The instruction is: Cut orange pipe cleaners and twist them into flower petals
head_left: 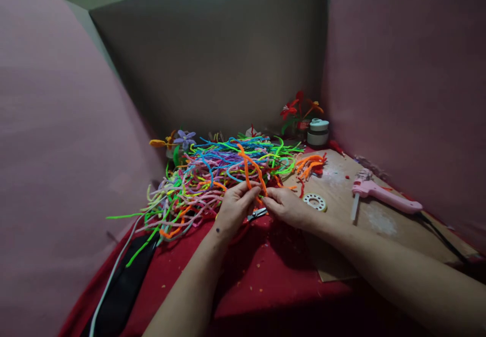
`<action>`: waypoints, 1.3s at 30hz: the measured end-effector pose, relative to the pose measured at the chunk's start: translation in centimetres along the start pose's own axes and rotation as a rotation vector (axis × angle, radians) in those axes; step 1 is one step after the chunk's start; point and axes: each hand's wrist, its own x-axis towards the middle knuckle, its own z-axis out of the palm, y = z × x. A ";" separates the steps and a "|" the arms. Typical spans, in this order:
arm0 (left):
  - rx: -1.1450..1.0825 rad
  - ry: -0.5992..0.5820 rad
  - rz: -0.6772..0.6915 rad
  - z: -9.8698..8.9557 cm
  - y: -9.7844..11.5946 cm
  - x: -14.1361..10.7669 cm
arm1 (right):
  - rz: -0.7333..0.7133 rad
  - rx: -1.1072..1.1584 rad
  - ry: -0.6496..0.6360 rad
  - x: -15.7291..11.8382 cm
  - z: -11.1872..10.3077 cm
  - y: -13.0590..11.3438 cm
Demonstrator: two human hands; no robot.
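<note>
An orange pipe cleaner (252, 160), bent at its top into a narrow upside-down V, stands up between my two hands. My left hand (237, 204) pinches its left leg near the bottom, fingers closed. On the other leg, my right hand (283, 205) is closed in a pinch too. The fingertips nearly meet, and the pipe cleaner's lower ends are partly hidden by them. Just below the fingers lie scissors (258, 213), partly covered by my left hand. Behind my hands spreads a big tangled heap of coloured pipe cleaners (205, 180).
Right of my hands, a cardboard sheet (330, 266) carries a pink glue gun (387, 195), a white tape roll (315, 202) and short orange pieces (312, 165). Pipe-cleaner flowers (185, 139) and a lidded pot (318, 132) stand behind. A white cable (110, 281) runs along the left of the red cloth (235, 296).
</note>
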 end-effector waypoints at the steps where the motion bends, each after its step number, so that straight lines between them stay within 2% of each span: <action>1: 0.004 0.019 0.000 0.0 0.1 0.0 | 0.022 0.051 0.009 0.0 0.0 0.0; 3: 0.007 0.039 0.000 0.0 0.2 -0.1 | 0.065 0.200 0.039 0.0 -0.1 -0.1; 7: 0.000 -0.002 -0.012 0.1 -0.1 -0.1 | 0.124 0.551 0.107 0.1 -0.2 -0.1; 10: -0.031 -0.026 0.012 0.1 -0.3 -0.2 | 0.164 0.796 0.092 0.3 0.0 0.2; 13: -0.056 -0.045 0.022 0.1 -0.1 -0.3 | 0.234 0.936 0.071 0.4 0.3 0.5; 20: -0.069 -0.087 0.018 0.4 0.0 -0.7 | 0.265 0.998 -0.070 0.2 0.4 0.2; 24: -0.092 0.000 0.000 0.5 0.0 -0.6 | 0.317 1.113 -0.184 0.1 0.4 0.4; 27: -0.133 0.040 -0.040 0.5 0.1 -0.6 | 0.435 1.217 -0.330 -0.1 0.3 0.7; 31: -0.162 -0.044 -0.080 0.6 0.2 -0.8 | 0.483 1.254 -0.466 -0.4 0.1 0.9; 34: -0.177 -0.063 -0.075 0.9 0.4 -0.9 | 0.465 1.272 -0.442 -0.4 0.3 0.8; 39: -0.090 0.053 -0.001 1.2 0.6 -0.9 | 0.411 1.227 -0.351 -0.2 1.0 0.7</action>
